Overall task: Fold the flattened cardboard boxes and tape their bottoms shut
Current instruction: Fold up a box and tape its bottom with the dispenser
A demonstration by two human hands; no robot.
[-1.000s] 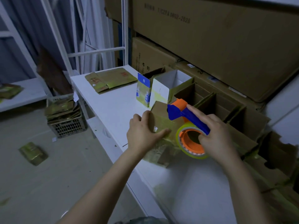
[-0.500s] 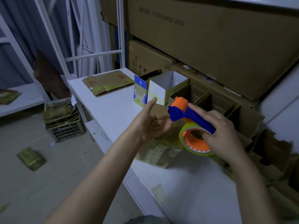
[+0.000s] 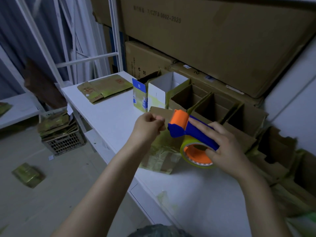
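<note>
Evidently taping step. Right hand (image 3: 227, 147) grips dispenser (image 3: 193, 132) above box (image 3: 162, 161); left hand (image 3: 148, 127), also above box, fingers curled, cannot tell if pinching tape (image 3: 183, 150). Next, probably: pull tape across box seam.

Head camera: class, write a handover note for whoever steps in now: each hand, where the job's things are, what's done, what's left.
Left hand: fingers curled by the orange head of the tape dispenser; whether it pinches tape is unclear.
Right hand: grips the tape dispenser over the box lying on the table.
Done: folded boxes stand open behind.
Left: flattened boxes at the table's far end, more in the floor crate.
</note>
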